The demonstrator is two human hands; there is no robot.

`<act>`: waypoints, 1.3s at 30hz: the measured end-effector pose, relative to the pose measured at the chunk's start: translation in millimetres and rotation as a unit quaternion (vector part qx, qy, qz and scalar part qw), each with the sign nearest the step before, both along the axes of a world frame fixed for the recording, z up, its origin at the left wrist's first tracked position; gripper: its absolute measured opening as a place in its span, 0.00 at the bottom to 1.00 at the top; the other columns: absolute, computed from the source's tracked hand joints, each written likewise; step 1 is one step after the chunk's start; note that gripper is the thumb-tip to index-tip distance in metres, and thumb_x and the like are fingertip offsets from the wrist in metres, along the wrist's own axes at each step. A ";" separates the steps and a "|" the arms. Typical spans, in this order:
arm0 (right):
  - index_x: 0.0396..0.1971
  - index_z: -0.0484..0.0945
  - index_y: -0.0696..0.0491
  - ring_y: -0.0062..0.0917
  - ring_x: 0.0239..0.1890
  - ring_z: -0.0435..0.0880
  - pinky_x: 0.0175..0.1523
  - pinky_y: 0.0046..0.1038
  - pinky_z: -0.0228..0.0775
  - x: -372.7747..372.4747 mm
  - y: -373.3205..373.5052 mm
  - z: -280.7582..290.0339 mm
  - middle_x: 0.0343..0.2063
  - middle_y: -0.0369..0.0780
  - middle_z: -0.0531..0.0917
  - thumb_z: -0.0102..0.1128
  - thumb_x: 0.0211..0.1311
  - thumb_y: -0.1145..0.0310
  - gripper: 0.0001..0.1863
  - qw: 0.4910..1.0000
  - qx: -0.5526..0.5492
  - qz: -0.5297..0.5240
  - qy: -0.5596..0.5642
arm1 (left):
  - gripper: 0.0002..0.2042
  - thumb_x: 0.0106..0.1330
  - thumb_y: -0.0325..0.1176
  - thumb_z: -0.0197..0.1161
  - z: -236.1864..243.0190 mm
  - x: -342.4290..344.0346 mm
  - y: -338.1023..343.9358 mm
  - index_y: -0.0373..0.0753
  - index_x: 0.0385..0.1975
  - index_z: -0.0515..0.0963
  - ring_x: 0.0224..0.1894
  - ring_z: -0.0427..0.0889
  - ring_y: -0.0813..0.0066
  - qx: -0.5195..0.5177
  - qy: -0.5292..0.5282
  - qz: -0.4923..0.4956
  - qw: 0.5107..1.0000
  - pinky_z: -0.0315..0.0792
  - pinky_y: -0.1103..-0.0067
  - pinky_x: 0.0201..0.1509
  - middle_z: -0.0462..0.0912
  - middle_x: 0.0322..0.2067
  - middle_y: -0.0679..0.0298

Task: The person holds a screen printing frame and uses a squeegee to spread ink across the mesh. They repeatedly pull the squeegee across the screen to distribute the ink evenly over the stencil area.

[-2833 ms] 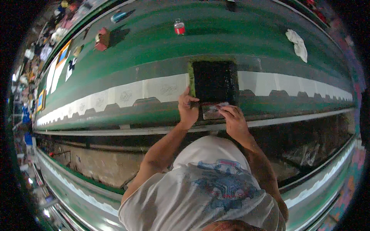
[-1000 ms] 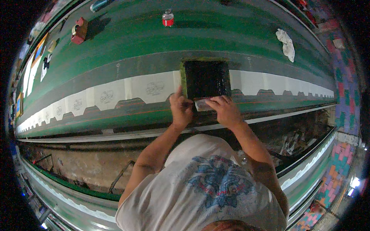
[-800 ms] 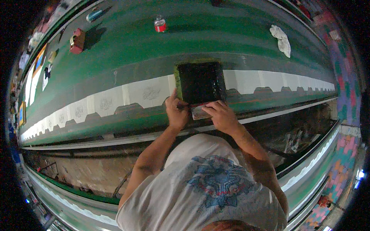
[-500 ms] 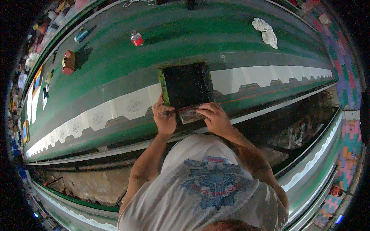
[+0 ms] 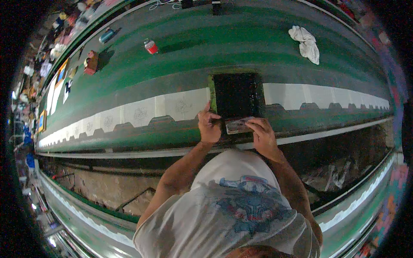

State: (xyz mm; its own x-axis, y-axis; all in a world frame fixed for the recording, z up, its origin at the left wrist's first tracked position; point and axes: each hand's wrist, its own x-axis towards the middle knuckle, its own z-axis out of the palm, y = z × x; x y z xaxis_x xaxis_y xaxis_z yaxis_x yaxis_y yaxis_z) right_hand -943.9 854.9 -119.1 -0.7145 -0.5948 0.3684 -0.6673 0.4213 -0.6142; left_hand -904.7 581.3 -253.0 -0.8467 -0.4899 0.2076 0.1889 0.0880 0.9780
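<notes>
A dark, square screen printing frame (image 5: 236,95) with a yellow-green left edge lies on the long green table (image 5: 185,60), across a row of white pieces. At its near left corner is my left hand (image 5: 209,124), index finger stretched along the edge and the other fingers curled against it. My right hand (image 5: 263,135) pinches a short, flat brownish-grey bar (image 5: 237,125) along the near side of the frame. Whether this bar is a squeegee or part of the frame I cannot tell. The frame covers the white pieces beneath it.
White pieces with scalloped near edges run left (image 5: 146,114) and right (image 5: 327,96); several at left bear faint line prints. Farther back are a clear-and-red bottle (image 5: 150,46), a teal container (image 5: 106,35), a reddish block (image 5: 91,62) and a crumpled white cloth (image 5: 304,44). Another green table (image 5: 103,234) stands behind me.
The view has shifted, so the frame and both hands appear farther right. The hands keep nearly the same hold on the frame and the bar.
</notes>
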 end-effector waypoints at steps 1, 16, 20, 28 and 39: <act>0.59 0.86 0.54 0.44 0.65 0.82 0.71 0.46 0.76 -4.0 6.1 3.6 0.59 0.43 0.84 0.63 0.59 0.88 0.27 1.000 0.004 0.002 0.001 | 0.20 0.50 0.14 0.70 1.3 -2.3 3.5 0.39 0.43 0.81 0.72 0.79 0.49 -0.135 0.043 0.006 0.990 0.69 0.57 0.74 0.82 0.70 0.47; 0.57 0.87 0.54 0.46 0.61 0.82 0.70 0.46 0.75 -50.4 2.7 13.6 0.56 0.44 0.84 0.65 0.61 0.76 0.22 0.952 0.266 0.141 0.053 | 0.13 0.54 0.15 0.69 33.2 -6.2 32.0 0.38 0.37 0.83 0.71 0.80 0.46 -0.196 -0.105 0.025 0.975 0.72 0.62 0.72 0.83 0.66 0.45; 0.56 0.87 0.54 0.47 0.60 0.83 0.68 0.45 0.76 -112.9 -5.9 20.3 0.53 0.46 0.86 0.64 0.64 0.76 0.20 0.939 0.292 0.171 -0.057 | 0.12 0.58 0.13 0.66 45.0 -10.3 34.1 0.39 0.37 0.85 0.73 0.79 0.47 -0.149 -0.064 0.016 0.987 0.73 0.65 0.72 0.81 0.70 0.44; 0.58 0.88 0.52 0.48 0.62 0.83 0.67 0.49 0.78 -208.1 -59.5 14.1 0.52 0.47 0.87 0.62 0.67 0.77 0.20 0.964 0.254 0.082 -0.021 | 0.16 0.64 0.13 0.64 8.1 -18.8 17.5 0.35 0.50 0.84 0.71 0.82 0.52 -0.051 -0.082 -0.007 0.995 0.80 0.66 0.65 0.85 0.61 0.50; 0.70 0.82 0.46 0.52 0.67 0.78 0.74 0.54 0.70 -116.9 -43.4 -3.2 0.62 0.42 0.83 0.56 0.63 0.80 0.33 0.957 0.284 0.058 0.026 | 0.23 0.59 0.11 0.62 40.6 -16.1 5.1 0.33 0.56 0.83 0.63 0.89 0.54 0.046 -0.140 -0.064 0.987 0.81 0.71 0.59 0.86 0.62 0.45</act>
State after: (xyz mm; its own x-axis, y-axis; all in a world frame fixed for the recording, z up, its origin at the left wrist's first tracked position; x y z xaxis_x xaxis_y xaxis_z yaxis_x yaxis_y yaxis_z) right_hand -1060.8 811.5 -122.3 -0.6217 -0.7833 -0.0036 -0.7530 0.5989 -0.2728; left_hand -920.8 586.4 -212.4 -0.9207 -0.3812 -0.0838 -0.0860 -0.0112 0.9962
